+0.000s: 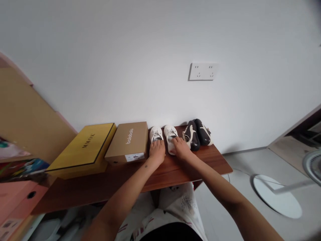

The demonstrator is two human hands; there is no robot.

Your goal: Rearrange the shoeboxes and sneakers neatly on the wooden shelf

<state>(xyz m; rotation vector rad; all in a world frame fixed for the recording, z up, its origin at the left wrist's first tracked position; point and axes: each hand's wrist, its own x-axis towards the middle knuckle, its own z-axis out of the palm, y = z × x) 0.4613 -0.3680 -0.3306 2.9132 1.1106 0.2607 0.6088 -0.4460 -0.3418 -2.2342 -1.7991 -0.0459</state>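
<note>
On a wooden shelf, left hand and right hand lie palm-down, unclenched, on white sneakers.

Sneakers on wooden table, shoebox to their left, other shoes to their right

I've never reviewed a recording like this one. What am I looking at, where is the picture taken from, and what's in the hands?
There's no machine here: these are a person's two bare hands, seen from one camera worn on their head, looking forward and down. The left hand rests on a white sneaker, and the right hand lies on a second white sneaker; I can't tell whether either is gripped. Both sneakers stand on a wooden tabletop, beside a pair of dark-and-cream shoes, a brown balabala shoebox and a yellow box.
</note>
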